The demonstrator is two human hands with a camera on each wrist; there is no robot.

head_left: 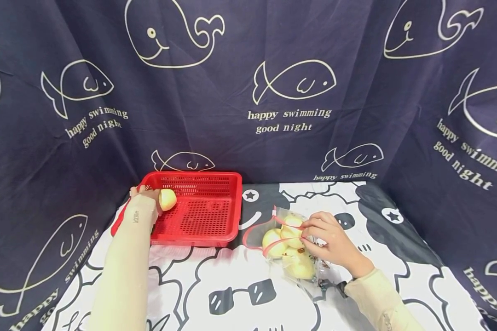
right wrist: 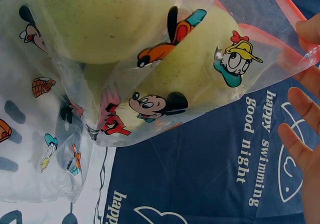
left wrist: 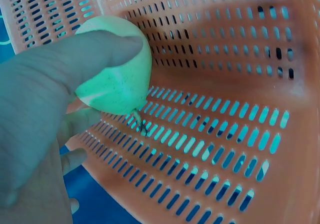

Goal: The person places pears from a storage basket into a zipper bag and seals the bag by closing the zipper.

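My left hand [head_left: 146,193] grips a round pale yellow pear [head_left: 167,199] over the left part of a red perforated plastic basket [head_left: 223,236]. In the left wrist view the thumb lies across the pear [left wrist: 117,86], and its dark stem points down at the slotted floor. Whether the pear touches the basket I cannot tell. My right hand [head_left: 329,236] pinches the red-edged mouth of a clear plastic bag [head_left: 258,234]. Several pears [head_left: 299,264] sit inside that bag. Cartoon figures cover the bag [right wrist: 150,104] in the right wrist view.
A white and dark cloth [head_left: 232,271] with cartoon sheep covers the table. Navy curtains [head_left: 290,156] with white fish and whales enclose the back and both sides. The bag lies to the right of the basket.
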